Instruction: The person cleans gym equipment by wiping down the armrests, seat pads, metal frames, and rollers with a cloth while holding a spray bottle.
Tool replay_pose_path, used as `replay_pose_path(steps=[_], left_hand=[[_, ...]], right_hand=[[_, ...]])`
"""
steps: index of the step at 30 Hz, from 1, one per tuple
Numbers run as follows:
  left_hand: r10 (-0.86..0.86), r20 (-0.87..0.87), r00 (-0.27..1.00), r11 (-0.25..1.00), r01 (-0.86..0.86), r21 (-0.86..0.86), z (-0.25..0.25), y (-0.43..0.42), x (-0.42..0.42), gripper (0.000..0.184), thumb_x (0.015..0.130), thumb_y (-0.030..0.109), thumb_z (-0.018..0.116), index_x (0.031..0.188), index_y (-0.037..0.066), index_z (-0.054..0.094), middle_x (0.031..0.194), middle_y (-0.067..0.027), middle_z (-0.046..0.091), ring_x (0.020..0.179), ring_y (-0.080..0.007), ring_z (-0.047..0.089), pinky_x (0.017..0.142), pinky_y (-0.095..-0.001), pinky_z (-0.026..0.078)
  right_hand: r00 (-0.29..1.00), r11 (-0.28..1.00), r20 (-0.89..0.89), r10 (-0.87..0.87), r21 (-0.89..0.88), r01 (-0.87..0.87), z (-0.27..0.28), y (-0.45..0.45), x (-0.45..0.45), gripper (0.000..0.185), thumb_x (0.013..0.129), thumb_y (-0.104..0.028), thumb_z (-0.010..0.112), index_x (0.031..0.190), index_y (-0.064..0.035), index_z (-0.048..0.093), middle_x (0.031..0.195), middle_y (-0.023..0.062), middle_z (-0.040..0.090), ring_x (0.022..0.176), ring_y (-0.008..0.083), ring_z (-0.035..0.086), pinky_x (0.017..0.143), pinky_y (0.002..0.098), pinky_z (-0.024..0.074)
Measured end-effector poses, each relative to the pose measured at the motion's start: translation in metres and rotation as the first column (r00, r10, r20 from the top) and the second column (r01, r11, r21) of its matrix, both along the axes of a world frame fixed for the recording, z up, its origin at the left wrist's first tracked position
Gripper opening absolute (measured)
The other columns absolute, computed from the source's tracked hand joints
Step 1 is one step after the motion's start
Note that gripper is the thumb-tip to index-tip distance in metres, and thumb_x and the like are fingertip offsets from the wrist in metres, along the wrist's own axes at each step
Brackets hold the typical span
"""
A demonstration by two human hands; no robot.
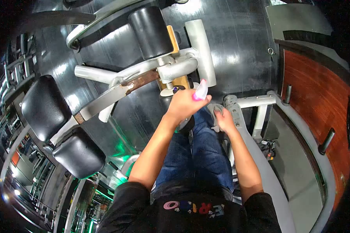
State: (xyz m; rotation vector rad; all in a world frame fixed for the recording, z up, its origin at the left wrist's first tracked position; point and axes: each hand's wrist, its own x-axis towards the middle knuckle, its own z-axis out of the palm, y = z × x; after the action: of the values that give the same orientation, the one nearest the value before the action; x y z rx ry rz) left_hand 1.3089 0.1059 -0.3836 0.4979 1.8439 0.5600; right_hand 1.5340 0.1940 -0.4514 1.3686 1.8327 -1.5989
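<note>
My left hand (184,104) is closed around a white-and-pink spray bottle (201,91). Its white head with a pink tip sticks out past my thumb, while most of its body is hidden by the hand. My right hand (224,119) is closed on a grey cloth (216,112), which hangs bunched in front of the fingers. Both hands are held out over my jeans. The cloth is close to a grey metal post plate (233,110) of the machine frame on the right.
A gym bench with black pads (46,106) and a silver frame (101,103) stands at left. Ahead is a black roller pad (149,33) beside a thick silver tube (201,52). At right, a curved grey rail (317,149) carries black pegs (326,141) before a reddish-brown panel (311,85).
</note>
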Motion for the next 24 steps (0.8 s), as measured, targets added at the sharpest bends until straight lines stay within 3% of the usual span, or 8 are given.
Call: replay_pose_path(steps=[3,6,9,13,15,19,22,24], left_hand=[[0.061,0.007,0.998,0.986,-0.061,0.156,0.000,-0.039,0.014,0.038,0.085,0.041,0.069,0.087,0.003,0.063,0.071,-0.0139,0.066,0.069,-0.0291,0.067,0.066,-0.0362,0.052],[0.401,0.417,0.816,0.839,-0.510,0.190,-0.017,-0.079,0.029,0.020,0.092,0.021,0.063,0.102,0.004,0.059,0.078,-0.0044,0.066,0.069,-0.0119,0.064,0.063,-0.0286,0.052],[0.487,0.586,0.648,0.752,-0.652,0.096,-0.041,-0.102,0.036,0.019,0.093,0.020,0.061,0.103,0.003,0.057,0.078,-0.0064,0.066,0.066,-0.0147,0.063,0.063,-0.0295,0.052],[0.499,0.748,0.437,0.653,-0.757,0.007,-0.046,-0.107,0.036,0.018,0.093,0.012,0.056,0.108,0.002,0.053,0.082,-0.0110,0.064,0.073,-0.0184,0.064,0.066,-0.0300,0.052],[0.481,0.762,0.433,0.666,-0.746,0.004,-0.045,-0.112,0.041,0.018,0.093,0.012,0.054,0.109,0.002,0.052,0.083,-0.0116,0.064,0.074,-0.0190,0.064,0.067,-0.0303,0.052],[0.482,0.802,0.353,0.620,-0.784,-0.027,-0.059,-0.126,0.055,0.020,0.092,0.012,0.052,0.109,0.002,0.051,0.083,-0.0117,0.063,0.073,-0.0193,0.064,0.068,-0.0309,0.052],[0.509,0.798,0.321,0.609,-0.790,-0.071,-0.061,-0.130,0.051,0.023,0.092,0.019,0.054,0.109,0.004,0.052,0.080,-0.0112,0.064,0.070,-0.0178,0.064,0.067,-0.0292,0.051],[0.497,0.830,0.254,0.617,-0.776,-0.133,-0.062,-0.133,0.051,0.028,0.090,0.026,0.056,0.108,0.005,0.054,0.076,-0.0109,0.064,0.068,-0.0160,0.063,0.064,-0.0273,0.050]], right_hand=[[0.946,0.936,0.003,-0.324,-0.146,0.321,-0.012,0.005,0.000,0.035,0.096,-0.029,0.052,0.113,0.0004,0.063,0.105,0.0119,0.068,0.099,0.0221,0.063,0.088,0.0338,0.0470],[0.865,0.844,0.013,-0.502,-0.212,0.493,-0.012,0.020,-0.037,0.050,0.096,-0.043,0.054,0.121,0.0003,0.056,0.117,0.0095,0.062,0.109,0.0176,0.054,0.096,0.0335,0.0401],[0.832,0.829,-0.044,-0.553,-0.130,0.544,-0.034,0.032,-0.096,0.053,0.096,-0.044,0.053,0.123,0.0021,0.055,0.119,0.0105,0.061,0.108,0.0184,0.054,0.095,0.0335,0.0402],[0.924,0.918,0.060,-0.377,-0.108,0.381,-0.095,0.041,-0.167,0.056,0.095,-0.039,0.054,0.127,0.0066,0.052,0.130,0.0226,0.055,0.122,0.0328,0.052,0.104,0.0386,0.0370],[0.932,0.951,-0.337,-0.130,0.223,0.213,-0.107,0.002,-0.181,0.045,0.092,-0.028,0.057,0.126,0.0015,0.055,0.138,0.0245,0.047,0.131,0.0370,0.043,0.110,0.0406,0.0324],[0.834,0.944,-0.479,0.273,0.299,-0.137,-0.020,-0.040,-0.165,0.047,0.084,-0.010,0.061,0.130,-0.0217,0.058,0.153,0.0090,0.034,0.142,0.0443,0.019,0.116,0.0569,0.0168],[0.671,0.709,-0.265,0.693,0.419,-0.567,-0.003,-0.038,-0.168,0.056,0.079,-0.015,0.067,0.132,-0.0303,0.056,0.157,-0.0018,0.026,0.146,0.0399,0.008,0.110,0.0701,0.0111],[0.368,0.384,-0.146,0.918,0.560,-0.734,0.005,-0.022,-0.198,0.052,0.079,-0.019,0.067,0.129,-0.0287,0.057,0.155,-0.0029,0.029,0.147,0.0321,0.011,0.111,0.0680,0.0146]])
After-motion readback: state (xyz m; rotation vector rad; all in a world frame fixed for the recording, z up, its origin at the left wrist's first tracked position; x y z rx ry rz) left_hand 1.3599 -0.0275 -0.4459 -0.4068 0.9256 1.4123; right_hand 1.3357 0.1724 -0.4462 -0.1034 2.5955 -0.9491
